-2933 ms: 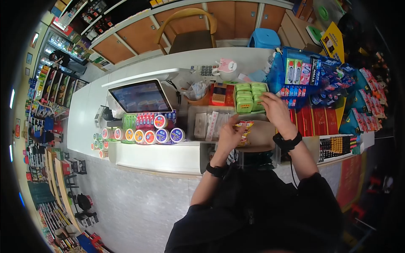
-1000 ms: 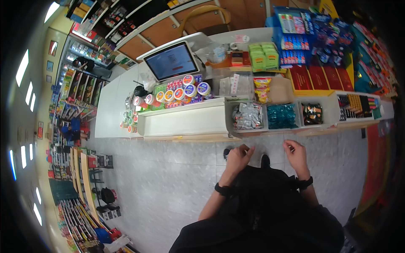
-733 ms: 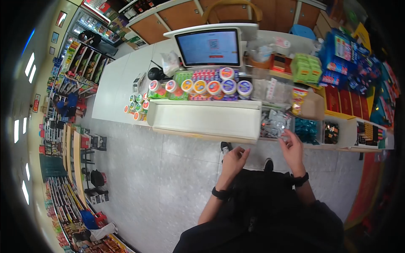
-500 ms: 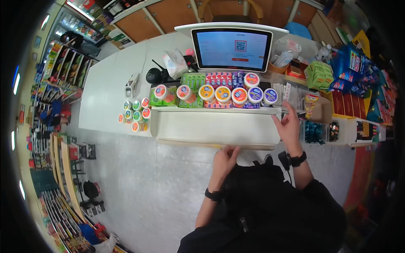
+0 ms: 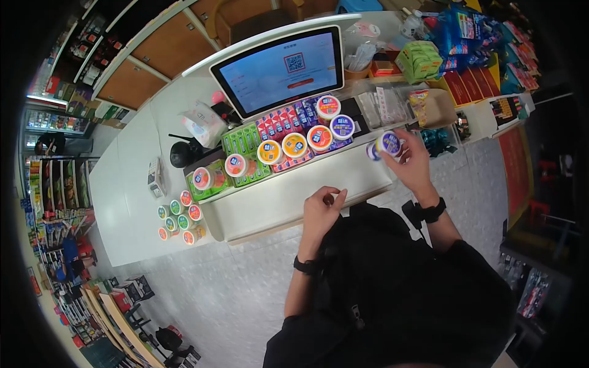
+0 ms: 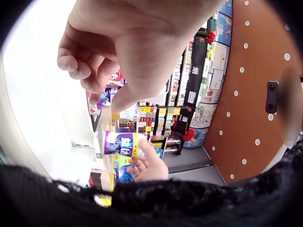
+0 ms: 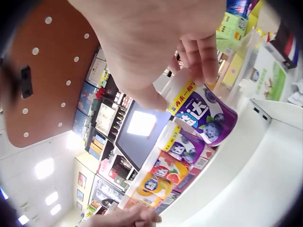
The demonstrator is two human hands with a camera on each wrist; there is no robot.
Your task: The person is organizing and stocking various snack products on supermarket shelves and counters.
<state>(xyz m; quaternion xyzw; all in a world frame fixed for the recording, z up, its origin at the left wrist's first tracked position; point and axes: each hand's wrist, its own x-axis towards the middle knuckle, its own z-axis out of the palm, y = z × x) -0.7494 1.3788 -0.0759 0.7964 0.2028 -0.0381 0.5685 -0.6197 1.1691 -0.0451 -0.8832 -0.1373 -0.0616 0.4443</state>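
Note:
My right hand grips a purple tub with a white lid above the right end of the white tray. In the right wrist view the thumb and fingers of the right hand pinch the lid end of this blueberry-pictured tub. The left wrist view shows the same tub tilted on its side. Over the tray's front edge hangs my left hand, holding nothing, its fingers loosely curled. Behind the tray stands a row of tubs with orange, yellow and purple lids on small packs.
A tablet screen showing a code stands behind the row. Several small tubs stand at the counter's left. On the right are green packs, a yellow packet and blue candy displays.
The right hand has gone from the goods bins to the right end of the row and taken hold of a purple tub, now lifted away. The left hand has moved slightly up, over the tray's edge.

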